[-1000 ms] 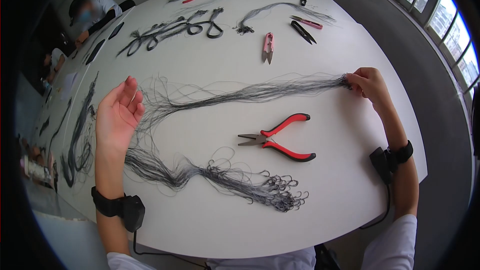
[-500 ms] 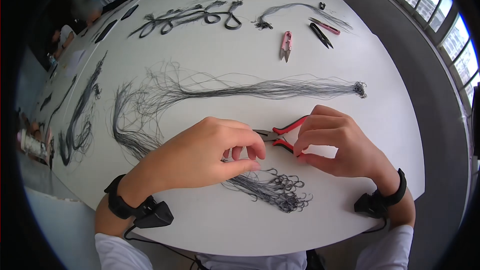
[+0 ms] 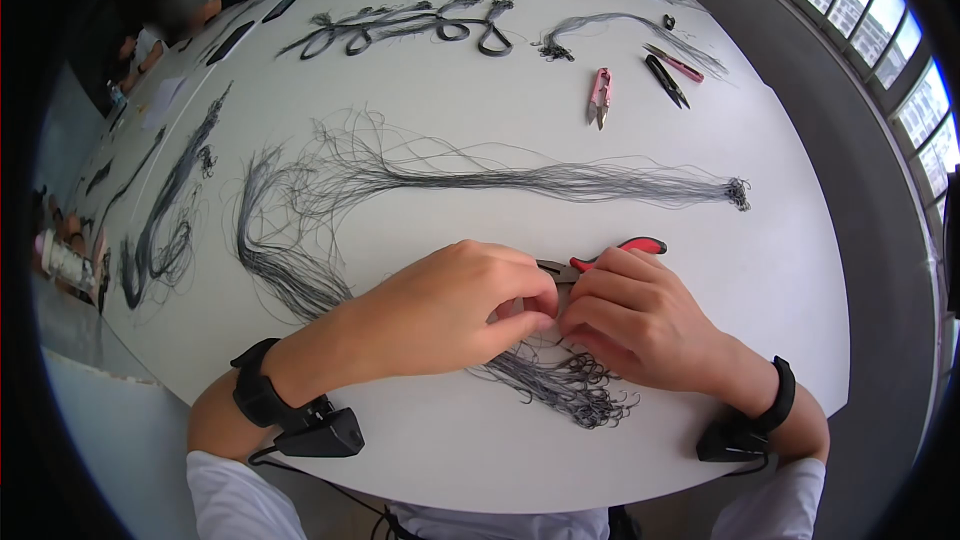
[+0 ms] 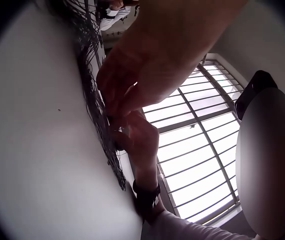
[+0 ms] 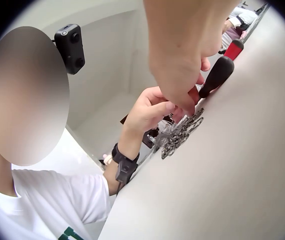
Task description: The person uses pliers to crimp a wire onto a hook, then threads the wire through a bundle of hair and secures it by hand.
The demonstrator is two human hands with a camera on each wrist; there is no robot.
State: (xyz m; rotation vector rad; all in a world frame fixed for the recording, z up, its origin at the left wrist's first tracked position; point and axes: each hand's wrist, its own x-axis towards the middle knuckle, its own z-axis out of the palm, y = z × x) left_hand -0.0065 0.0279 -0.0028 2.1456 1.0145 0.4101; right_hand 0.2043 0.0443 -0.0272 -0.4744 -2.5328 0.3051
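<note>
White counter (image 3: 420,130) fills the view, strewn with wire bundles. Across its middle lies a long wire bundle (image 3: 560,180); nearer, a hooked bundle (image 3: 560,385). Left hand (image 3: 450,305) and right hand (image 3: 630,325) meet above it, fingers curled, pinching its strands beside the red pliers (image 3: 620,252)

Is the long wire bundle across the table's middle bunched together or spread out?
Both: the long wire bundle is gathered tight at its right end and fans loose at the left.
</note>
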